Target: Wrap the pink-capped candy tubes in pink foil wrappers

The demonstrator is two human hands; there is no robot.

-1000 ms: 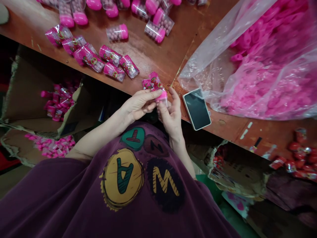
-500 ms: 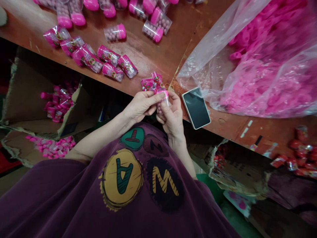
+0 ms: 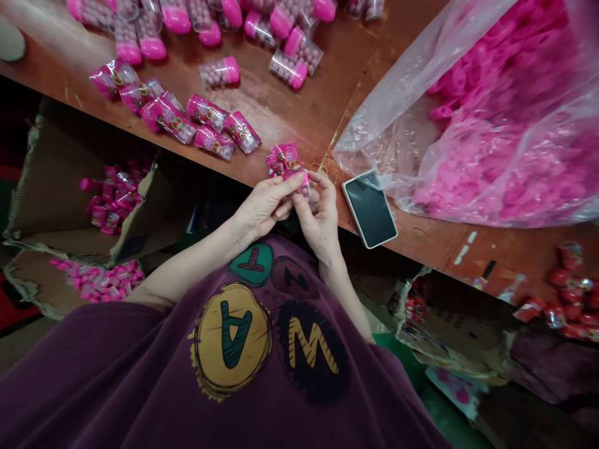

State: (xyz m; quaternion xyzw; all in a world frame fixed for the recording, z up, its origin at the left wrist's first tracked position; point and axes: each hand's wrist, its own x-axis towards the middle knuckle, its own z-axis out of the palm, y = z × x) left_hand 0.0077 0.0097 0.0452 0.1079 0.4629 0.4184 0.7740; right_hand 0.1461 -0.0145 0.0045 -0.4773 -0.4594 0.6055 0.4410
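Observation:
Just over the table's front edge, my left hand (image 3: 262, 204) pinches the pink cap of a small clear candy tube (image 3: 305, 179) between thumb and fingers. My right hand (image 3: 324, 226) is closed round the tube's clear part, which is mostly hidden by the fingers. Shiny pink printed wrappers (image 3: 283, 158) lie against the table edge just beyond my fingertips. Beside them is a thin yellow ring (image 3: 319, 168). Farther left, several candy tubes in printed pink sleeves (image 3: 206, 112) lie in a loose row.
Unsleeved candy tubes (image 3: 219, 72) with pink caps lie at the back of the table (image 3: 299, 118). A phone (image 3: 369, 209) rests right of my hands, beside a clear bag (image 3: 496, 156) of pink plastic pieces. Cardboard boxes (image 3: 51, 181) stand below; red wrapped items (image 3: 568, 293) lie far right.
My right hand has shifted slightly left and wraps the tube more closely. The view has tilted a little, so the table appears lower. Both hands keep hold of the tube.

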